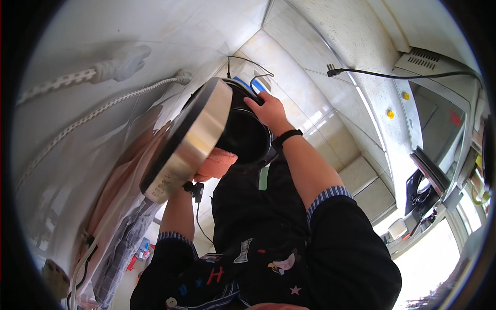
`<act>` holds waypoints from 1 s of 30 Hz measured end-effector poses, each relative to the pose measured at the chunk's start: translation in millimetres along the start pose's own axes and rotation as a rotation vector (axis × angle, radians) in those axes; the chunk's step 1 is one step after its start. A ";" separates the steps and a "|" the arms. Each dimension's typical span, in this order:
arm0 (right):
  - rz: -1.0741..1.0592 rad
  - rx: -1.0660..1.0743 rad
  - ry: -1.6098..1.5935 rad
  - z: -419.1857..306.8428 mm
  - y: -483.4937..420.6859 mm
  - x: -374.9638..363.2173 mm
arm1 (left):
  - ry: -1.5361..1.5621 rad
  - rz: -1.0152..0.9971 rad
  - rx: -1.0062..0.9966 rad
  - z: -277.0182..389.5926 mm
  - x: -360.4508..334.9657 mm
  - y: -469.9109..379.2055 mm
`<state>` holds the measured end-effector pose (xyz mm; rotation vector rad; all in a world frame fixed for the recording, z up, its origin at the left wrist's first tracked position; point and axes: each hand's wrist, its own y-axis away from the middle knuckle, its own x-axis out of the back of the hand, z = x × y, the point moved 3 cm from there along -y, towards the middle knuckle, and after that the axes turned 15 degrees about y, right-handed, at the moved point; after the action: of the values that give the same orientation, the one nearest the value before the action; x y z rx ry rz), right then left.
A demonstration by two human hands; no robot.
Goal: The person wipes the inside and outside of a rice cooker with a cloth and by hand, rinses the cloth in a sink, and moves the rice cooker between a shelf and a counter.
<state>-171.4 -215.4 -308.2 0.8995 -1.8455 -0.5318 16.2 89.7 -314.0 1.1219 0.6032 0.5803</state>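
Observation:
An electric cooker [267,149] stands close before me, its stainless-steel lid [193,143] swung up on the left. The dark round interior [244,133] shows beside the lid. My right hand [269,112] grips the cooker's far rim, thumb towards the inside, close to a thin black cord [254,79]. A bunched orange cloth [217,164] is at the near side of the opening, at the end of my left arm [177,217]. The lid covers most of my left hand, so its fingers cannot be seen; the cloth appears held in it.
White braided cords with plugs [124,64] run along the left wall. Pink fabric [112,190] and a checked cover [120,252] hang at left. A black plug [334,71] dangles over the right counter edge, near a microwave [438,100] and dark pans [422,190].

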 end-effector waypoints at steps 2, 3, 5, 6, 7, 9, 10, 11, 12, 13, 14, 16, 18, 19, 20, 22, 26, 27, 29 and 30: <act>-0.024 0.055 0.060 -6.0 -8.6 -4.7 | 0.102 0.028 0.189 -9.9 10.6 -1.7; -0.016 0.055 0.060 -3.5 -11.6 -4.5 | 0.111 0.035 0.184 -12.8 9.0 -3.7; 0.002 0.111 0.049 -20.6 -6.7 -13.5 | 0.321 -0.028 0.318 -28.1 31.3 5.1; 0.017 0.073 0.067 -2.7 -8.7 -7.1 | 0.308 -0.063 0.337 -5.8 -0.3 4.9; 0.037 0.040 0.079 15.1 -11.6 -0.6 | 0.320 -0.310 0.479 16.5 -35.2 12.6; 0.014 0.028 0.084 9.3 -9.8 -0.7 | 0.342 -0.509 0.593 30.9 -61.4 33.4; 0.010 0.030 0.083 7.8 -8.6 -0.6 | 0.389 -0.244 0.560 21.0 -58.5 25.3; -0.017 0.022 0.075 0.2 -7.0 2.3 | 0.413 -0.102 0.539 17.8 -50.0 24.3; -0.041 0.010 0.074 -1.1 -6.3 3.3 | 0.434 0.029 0.513 12.5 -44.0 19.7; -0.042 0.011 0.075 0.0 -6.4 1.4 | 0.354 -0.034 0.542 10.4 -37.3 19.5; -0.029 0.016 0.062 3.6 -7.2 -0.5 | 0.273 -0.101 0.571 8.6 -33.4 17.3; -0.007 0.038 0.040 3.4 -6.5 -3.1 | 0.274 -0.162 0.617 8.1 -25.7 16.6; -0.032 0.054 0.058 -3.4 -8.9 -0.2 | 0.278 -0.214 0.665 9.4 -25.2 21.0; -0.043 0.050 0.083 -0.3 -9.0 3.2 | 0.239 -0.209 0.628 21.3 -38.2 23.5; -0.043 0.039 0.083 3.5 -9.1 5.2 | 0.199 -0.202 0.591 27.4 -46.7 23.2; -0.057 0.038 0.102 2.0 -11.5 5.9 | 0.213 -0.139 0.576 24.8 -44.2 23.4; -0.055 0.039 0.094 2.8 -7.5 10.4 | 0.015 -0.049 0.425 35.2 -53.3 38.6; -0.048 0.041 0.086 4.3 -6.1 13.2 | -0.111 0.046 0.319 22.1 -42.5 29.6; -0.040 0.038 0.077 8.1 -2.1 16.0 | -0.035 0.022 0.219 26.4 -56.8 35.5; -0.036 0.041 0.077 8.7 -3.2 14.8 | -0.037 0.025 0.216 25.4 -53.4 35.5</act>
<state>-181.8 -229.2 -305.5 0.9695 -1.7796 -0.4765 -7.9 47.7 -264.8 1.3417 0.6318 0.5232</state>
